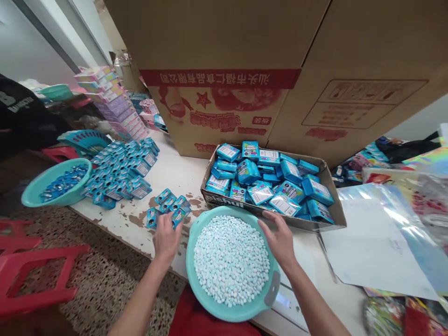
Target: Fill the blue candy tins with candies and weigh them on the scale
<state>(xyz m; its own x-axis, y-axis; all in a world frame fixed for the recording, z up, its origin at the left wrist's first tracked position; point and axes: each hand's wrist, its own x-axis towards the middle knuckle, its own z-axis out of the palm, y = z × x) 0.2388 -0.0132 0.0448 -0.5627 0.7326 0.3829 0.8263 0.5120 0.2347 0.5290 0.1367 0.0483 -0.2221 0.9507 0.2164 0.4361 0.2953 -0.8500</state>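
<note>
A turquoise bowl full of small pale blue and white candies stands in front of me at the table edge. My left hand is left of the bowl, its fingertips at a small group of blue boxes with dark openings on top; whether it grips one is hidden. My right hand hovers over the bowl's right rim with thumb and fingers apart, holding nothing. Behind the bowl, a cardboard tray holds many blue candy boxes lying in a jumble.
A large carton rises behind the tray. More blue boxes stand grouped at the left, beside a turquoise basin of blue packets. Papers lie right. Red stools stand lower left; a person in black is far left.
</note>
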